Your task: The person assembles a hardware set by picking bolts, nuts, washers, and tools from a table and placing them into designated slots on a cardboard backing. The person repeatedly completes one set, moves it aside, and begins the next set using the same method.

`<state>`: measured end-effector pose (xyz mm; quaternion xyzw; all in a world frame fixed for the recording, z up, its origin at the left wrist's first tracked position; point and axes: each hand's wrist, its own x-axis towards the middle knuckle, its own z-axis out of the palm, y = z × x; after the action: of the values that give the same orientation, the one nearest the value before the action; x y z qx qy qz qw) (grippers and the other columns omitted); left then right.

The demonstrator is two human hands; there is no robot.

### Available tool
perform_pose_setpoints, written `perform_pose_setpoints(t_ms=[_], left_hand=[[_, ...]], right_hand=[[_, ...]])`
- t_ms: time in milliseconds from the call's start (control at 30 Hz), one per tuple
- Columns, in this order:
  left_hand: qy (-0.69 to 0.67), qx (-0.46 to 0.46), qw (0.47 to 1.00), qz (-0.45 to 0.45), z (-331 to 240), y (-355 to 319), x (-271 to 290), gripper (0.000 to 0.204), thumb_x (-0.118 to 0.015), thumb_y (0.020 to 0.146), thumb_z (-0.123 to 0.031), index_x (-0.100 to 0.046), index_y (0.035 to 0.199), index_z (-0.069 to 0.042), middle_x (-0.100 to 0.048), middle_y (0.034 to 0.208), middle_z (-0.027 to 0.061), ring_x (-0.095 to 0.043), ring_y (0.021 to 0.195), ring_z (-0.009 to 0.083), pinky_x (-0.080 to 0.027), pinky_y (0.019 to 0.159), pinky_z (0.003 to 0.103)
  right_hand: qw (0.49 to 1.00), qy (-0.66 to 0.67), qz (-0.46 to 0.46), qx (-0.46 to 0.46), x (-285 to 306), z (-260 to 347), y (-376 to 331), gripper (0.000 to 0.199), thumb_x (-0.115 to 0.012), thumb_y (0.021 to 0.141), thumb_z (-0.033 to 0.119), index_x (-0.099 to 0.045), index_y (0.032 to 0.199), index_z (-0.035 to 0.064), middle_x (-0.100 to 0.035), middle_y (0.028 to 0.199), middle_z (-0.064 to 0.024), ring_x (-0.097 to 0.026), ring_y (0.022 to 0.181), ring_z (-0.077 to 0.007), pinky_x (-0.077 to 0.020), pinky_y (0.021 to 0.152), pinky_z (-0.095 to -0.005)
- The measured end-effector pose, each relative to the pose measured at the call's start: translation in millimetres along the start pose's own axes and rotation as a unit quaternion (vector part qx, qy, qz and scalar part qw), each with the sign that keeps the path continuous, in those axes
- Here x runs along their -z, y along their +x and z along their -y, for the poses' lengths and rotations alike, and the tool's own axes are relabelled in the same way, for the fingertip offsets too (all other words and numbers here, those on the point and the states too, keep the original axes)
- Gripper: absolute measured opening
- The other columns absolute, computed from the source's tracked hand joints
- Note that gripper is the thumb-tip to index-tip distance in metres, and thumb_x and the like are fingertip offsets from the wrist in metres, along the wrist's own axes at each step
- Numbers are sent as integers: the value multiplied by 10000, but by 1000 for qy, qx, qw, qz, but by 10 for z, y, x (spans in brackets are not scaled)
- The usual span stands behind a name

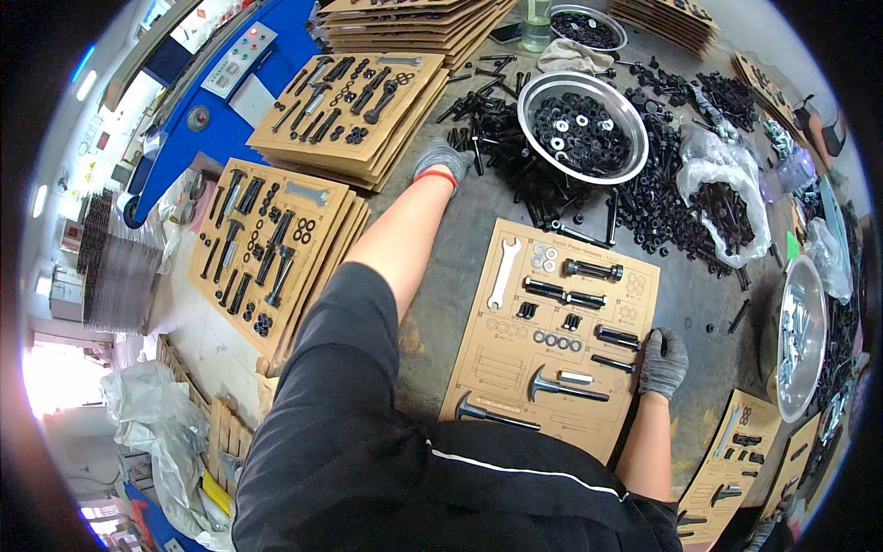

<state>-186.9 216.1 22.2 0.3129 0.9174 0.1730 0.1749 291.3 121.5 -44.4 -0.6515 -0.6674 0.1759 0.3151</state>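
Observation:
My left hand [445,157], in a grey glove, reaches away to the left edge of a heap of black bolts [501,138]. Its fingertips point down beside the bolts, and I cannot tell whether they grip one. My right hand [664,363], also gloved, is curled at the right edge of a brown cardboard panel [487,368]; what its fingers hold, if anything, is hidden. The panel carries a wrench [504,273], black bolts [593,270], washers [557,341] and two dark hammer-shaped tools [568,386] [497,414]. Several printed outlines on it are bare.
Filled panels [267,239] lie stacked at left, with another stack [349,101] beyond. A metal bowl of black washers [583,170] stands among loose hardware. At right are a plastic bag of bolts [727,216], a bowl of silver parts [798,331] and another panel [731,460].

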Motion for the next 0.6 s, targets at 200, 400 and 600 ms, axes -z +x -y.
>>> perform_pose_setpoints(t_ms=[200,400,600], left_hand=[[164,-45,984,53,-23,427,-109,556,-654,726,-455,-627,1136,-80,-573,1228,135,-557,1132,296,-453,940,385],[174,-97,974,107,398,83,95,530,-613,766,-482,-641,1088,-62,-575,1193,183,-546,1129,318,-439,941,366],[-108,-163,964,182,1209,-1615,434,359,-676,737,-290,-662,996,-42,-667,851,181,-648,772,264,-495,709,354]], right_hand=[[999,-18,-14,25,47,10,17,154,-615,819,165,-654,862,23,-651,801,-160,-629,697,-275,-495,679,-362],[1000,19,-5,-14,30,13,31,171,-602,841,154,-645,888,-5,-661,803,-138,-623,706,-217,-497,689,-340],[989,140,-16,-34,8,-71,84,184,-611,852,150,-641,920,-18,-662,827,-98,-594,741,-159,-489,704,-310]])
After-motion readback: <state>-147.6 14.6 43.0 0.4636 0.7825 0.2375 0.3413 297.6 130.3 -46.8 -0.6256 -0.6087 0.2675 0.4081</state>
